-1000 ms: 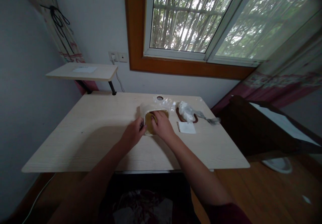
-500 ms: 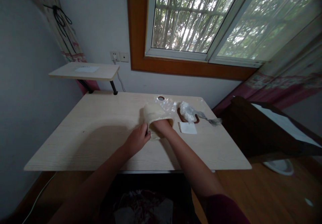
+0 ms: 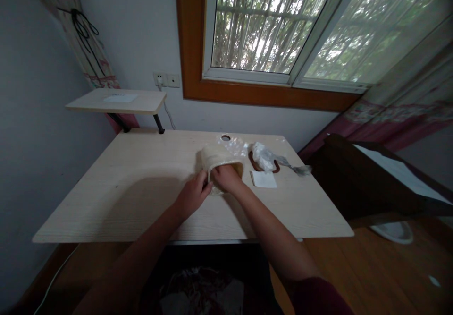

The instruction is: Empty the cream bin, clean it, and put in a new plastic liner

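A cream-coloured bag (image 3: 217,154) with a glossy surface lies on the table, its wide mouth facing me. My left hand (image 3: 193,194) is closed on the left edge of that mouth, thumb and fingers pinching the rim. Through the opening reaches my right hand (image 3: 226,177), close to the inner left wall and near my left fingers. Its fingertips are hidden in shadow, so whether they grip anything cannot be made out. Clear plastic (image 3: 239,146) lies behind and beside the bag.
To the right lie a crumpled plastic bag (image 3: 262,155), a brown curved handle-like piece (image 3: 276,166) and a small white square packet (image 3: 264,179). A raised shelf (image 3: 145,101) stands at the table's back left. A dark piece of furniture (image 3: 339,178) is on the right.
My right hand has drawn back a little and shifted left inside the bag, so more of it shows. The bag's mouth gapes wider. My left hand keeps its hold on the rim.
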Demonstrator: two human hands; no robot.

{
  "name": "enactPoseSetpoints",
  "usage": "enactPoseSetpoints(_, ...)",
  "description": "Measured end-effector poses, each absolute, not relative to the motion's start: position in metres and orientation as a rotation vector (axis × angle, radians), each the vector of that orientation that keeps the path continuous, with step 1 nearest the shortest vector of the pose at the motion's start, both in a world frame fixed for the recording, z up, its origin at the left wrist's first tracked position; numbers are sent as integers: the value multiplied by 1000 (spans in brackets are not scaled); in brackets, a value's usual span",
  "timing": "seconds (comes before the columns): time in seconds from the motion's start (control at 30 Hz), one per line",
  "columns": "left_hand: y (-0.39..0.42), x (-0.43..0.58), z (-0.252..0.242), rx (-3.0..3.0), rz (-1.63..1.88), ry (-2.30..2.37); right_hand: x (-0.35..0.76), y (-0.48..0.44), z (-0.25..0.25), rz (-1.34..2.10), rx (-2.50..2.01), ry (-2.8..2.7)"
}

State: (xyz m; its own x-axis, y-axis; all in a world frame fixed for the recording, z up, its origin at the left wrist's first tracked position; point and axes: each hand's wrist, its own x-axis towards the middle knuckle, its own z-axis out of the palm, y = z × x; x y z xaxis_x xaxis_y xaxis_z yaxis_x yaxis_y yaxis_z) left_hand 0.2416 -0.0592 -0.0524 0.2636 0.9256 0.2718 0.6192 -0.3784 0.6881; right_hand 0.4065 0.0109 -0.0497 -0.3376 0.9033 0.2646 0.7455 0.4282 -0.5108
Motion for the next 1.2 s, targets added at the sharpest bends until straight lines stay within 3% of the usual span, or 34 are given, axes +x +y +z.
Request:
enactPoseSetpoints(0.23, -54, 238, -39, 1864, 986, 1380, 434, -29, -19, 269, -962, -2287)
enactPoseSetpoints(0.5, -50, 232, -22, 1694, 1098, 1410, 460, -36, -23, 21, -1067, -1835)
enactPoseSetpoints(0.93, -34, 191, -6, 1620, 928, 1197, 445, -18, -19, 289, -1441, -1736)
enactPoseSetpoints(1.1, -12, 174, 17, 1634, 1271, 1340, 440, -17, -13, 286, -1358, -1734)
enactPoseSetpoints(1.2, 6, 171, 29, 1743, 1263, 1336, 436, -18, -7, 303, -1311, -1759)
